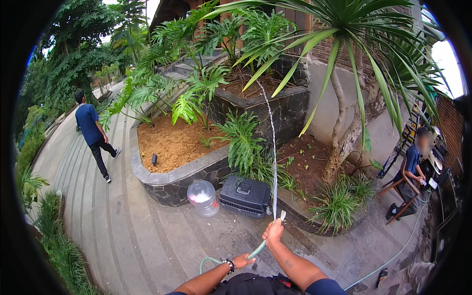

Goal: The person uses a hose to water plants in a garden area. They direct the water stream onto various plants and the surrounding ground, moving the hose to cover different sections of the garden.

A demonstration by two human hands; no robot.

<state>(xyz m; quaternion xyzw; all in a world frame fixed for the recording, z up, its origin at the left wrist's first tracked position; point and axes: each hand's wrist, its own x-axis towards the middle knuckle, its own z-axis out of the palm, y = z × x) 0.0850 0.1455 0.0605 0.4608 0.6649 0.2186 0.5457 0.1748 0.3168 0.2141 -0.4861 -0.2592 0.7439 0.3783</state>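
Note:
My right hand [273, 233] grips a pale green garden hose [257, 249] close to its end. A white jet of water [274, 155] shoots up and away from it, reaching the raised stone planter [258, 99] at the back. A small pale piece, too small to identify, sticks up beside my right fingers. Lower down, my left hand [243, 261] is around the same hose, with a beaded bracelet at the wrist. Beyond my hands stand a black plastic pet carrier [244, 193] and a clear water jug [203, 199] on the paving.
A curved stone bed [162, 179] holds sandy soil and a small black spotlight [154, 159]. Right of the jet grows a thick-trunked tree [343, 147]. One person [90, 125] walks at left; another [411, 166] sits on a chair at right. Hose trails across the paving [387, 261].

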